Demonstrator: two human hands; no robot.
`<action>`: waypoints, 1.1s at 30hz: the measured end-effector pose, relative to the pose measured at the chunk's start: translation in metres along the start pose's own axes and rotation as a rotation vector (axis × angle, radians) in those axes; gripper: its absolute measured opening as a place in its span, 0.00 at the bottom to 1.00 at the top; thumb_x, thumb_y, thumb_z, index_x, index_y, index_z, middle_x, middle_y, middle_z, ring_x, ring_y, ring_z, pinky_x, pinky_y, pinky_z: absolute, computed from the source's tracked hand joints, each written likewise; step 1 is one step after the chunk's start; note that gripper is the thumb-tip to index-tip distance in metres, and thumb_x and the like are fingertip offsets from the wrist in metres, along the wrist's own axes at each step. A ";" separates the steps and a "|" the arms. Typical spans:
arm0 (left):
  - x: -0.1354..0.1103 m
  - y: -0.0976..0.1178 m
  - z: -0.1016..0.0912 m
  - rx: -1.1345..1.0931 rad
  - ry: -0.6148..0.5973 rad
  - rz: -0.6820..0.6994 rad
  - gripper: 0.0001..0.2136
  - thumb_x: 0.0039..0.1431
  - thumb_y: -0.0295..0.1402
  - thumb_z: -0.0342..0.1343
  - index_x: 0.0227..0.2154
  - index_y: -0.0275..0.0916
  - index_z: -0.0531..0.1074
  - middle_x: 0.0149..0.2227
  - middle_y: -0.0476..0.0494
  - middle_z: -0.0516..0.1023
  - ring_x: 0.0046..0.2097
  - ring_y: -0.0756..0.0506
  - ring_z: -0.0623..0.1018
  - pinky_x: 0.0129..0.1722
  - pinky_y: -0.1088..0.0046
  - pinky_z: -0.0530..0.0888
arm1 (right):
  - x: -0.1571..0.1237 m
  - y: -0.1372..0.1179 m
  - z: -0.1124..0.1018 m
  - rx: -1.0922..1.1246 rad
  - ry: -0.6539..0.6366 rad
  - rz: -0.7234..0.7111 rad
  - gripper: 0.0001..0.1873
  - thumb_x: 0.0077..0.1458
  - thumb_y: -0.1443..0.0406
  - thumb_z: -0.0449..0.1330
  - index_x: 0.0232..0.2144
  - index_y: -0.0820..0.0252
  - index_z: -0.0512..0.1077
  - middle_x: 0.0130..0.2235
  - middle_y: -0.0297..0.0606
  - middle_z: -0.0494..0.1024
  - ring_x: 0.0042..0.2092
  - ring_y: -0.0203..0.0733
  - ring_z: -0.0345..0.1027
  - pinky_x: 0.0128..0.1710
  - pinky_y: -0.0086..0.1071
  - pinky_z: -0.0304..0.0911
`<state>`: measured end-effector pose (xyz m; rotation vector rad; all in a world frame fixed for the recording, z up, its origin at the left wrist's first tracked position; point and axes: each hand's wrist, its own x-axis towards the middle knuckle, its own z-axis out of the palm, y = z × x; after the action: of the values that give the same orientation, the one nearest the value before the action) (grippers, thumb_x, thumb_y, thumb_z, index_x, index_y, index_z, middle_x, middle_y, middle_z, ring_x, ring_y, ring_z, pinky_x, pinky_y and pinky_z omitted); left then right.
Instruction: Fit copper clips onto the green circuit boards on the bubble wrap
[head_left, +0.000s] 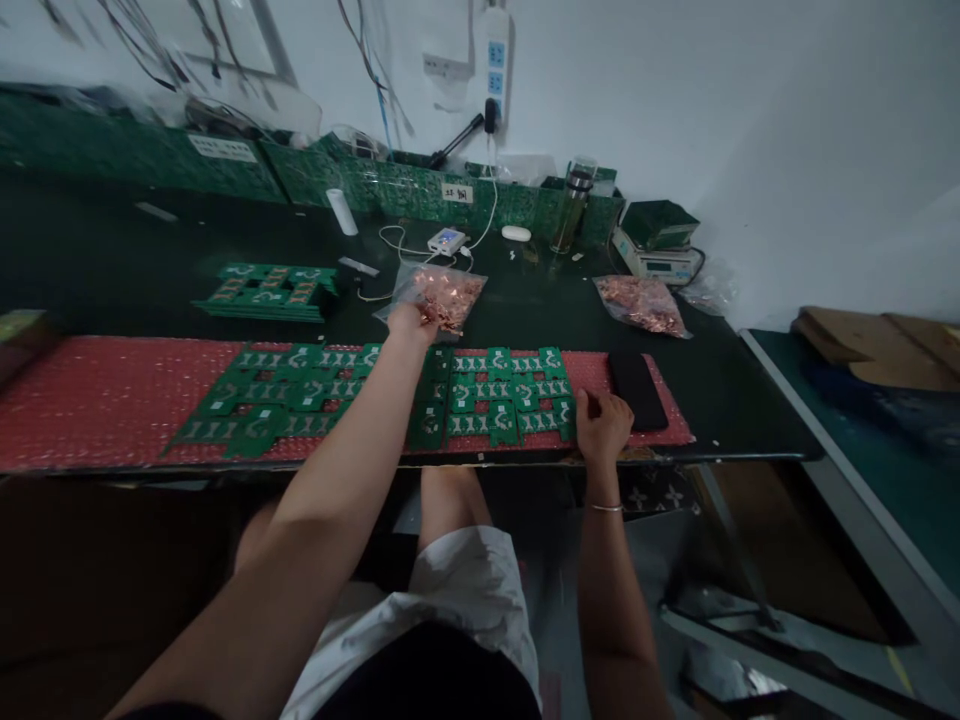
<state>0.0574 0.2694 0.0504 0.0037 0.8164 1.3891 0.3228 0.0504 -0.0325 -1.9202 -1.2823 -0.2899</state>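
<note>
My left hand [412,320] reaches to the near side of a clear plastic bag [442,285] full of small copper-coloured metal pieces. Its fingers curl down at the bag's edge among the pieces; their tips are hidden. Panels of green circuit boards [510,392] lie in a row on pink bubble wrap [97,400], partly covered by my left forearm. At the right end of the row, my right hand [604,425] rests over the wrap with bent fingers, thumb and forefinger close together. Anything between them is too small to make out. A black phone-like slab [637,390] lies beside it.
A stack of green boards [266,292] stands behind the wrap at left. Another bag of copper pieces [643,303] lies at right, near a digital scale [664,265]. Farther back are a bottle [571,212], a small white device [447,241] with cables and a white roll [342,212].
</note>
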 end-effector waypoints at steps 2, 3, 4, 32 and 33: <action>-0.008 0.001 0.000 -0.005 0.013 -0.035 0.12 0.65 0.23 0.46 0.25 0.38 0.59 0.17 0.56 0.58 0.14 0.58 0.57 0.13 0.88 0.54 | 0.000 0.000 0.001 0.008 0.007 -0.001 0.19 0.62 0.55 0.53 0.35 0.61 0.78 0.37 0.46 0.81 0.44 0.49 0.71 0.50 0.42 0.59; -0.012 0.000 0.000 -0.008 0.016 -0.055 0.12 0.66 0.23 0.45 0.25 0.38 0.59 0.17 0.56 0.58 0.14 0.58 0.56 0.12 0.88 0.53 | 0.000 0.000 0.001 0.018 0.013 0.000 0.19 0.62 0.55 0.53 0.34 0.61 0.78 0.37 0.46 0.81 0.44 0.50 0.72 0.49 0.43 0.60; -0.017 0.000 0.000 -0.013 0.012 -0.073 0.13 0.66 0.23 0.44 0.25 0.38 0.59 0.17 0.56 0.57 0.14 0.58 0.55 0.12 0.87 0.52 | 0.000 0.001 0.000 0.042 0.021 -0.002 0.19 0.62 0.54 0.54 0.34 0.62 0.78 0.37 0.46 0.81 0.43 0.50 0.72 0.49 0.43 0.61; -0.172 -0.098 -0.061 -0.121 -0.420 -0.437 0.22 0.72 0.34 0.37 0.27 0.33 0.70 0.24 0.48 0.67 0.16 0.58 0.61 0.09 0.87 0.53 | -0.017 -0.082 -0.034 0.844 -0.317 0.041 0.06 0.58 0.61 0.63 0.36 0.57 0.75 0.36 0.35 0.80 0.38 0.37 0.75 0.39 0.31 0.72; -0.173 -0.100 -0.061 -0.102 -0.401 -0.427 0.22 0.72 0.34 0.37 0.26 0.32 0.70 0.23 0.48 0.66 0.17 0.58 0.61 0.09 0.87 0.53 | -0.019 -0.082 -0.035 0.797 -0.270 0.022 0.06 0.59 0.61 0.62 0.37 0.56 0.75 0.36 0.35 0.80 0.38 0.37 0.75 0.39 0.31 0.71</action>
<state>0.1192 0.0695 0.0471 0.0262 0.3807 0.9780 0.2517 0.0272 0.0194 -1.3012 -1.2808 0.4538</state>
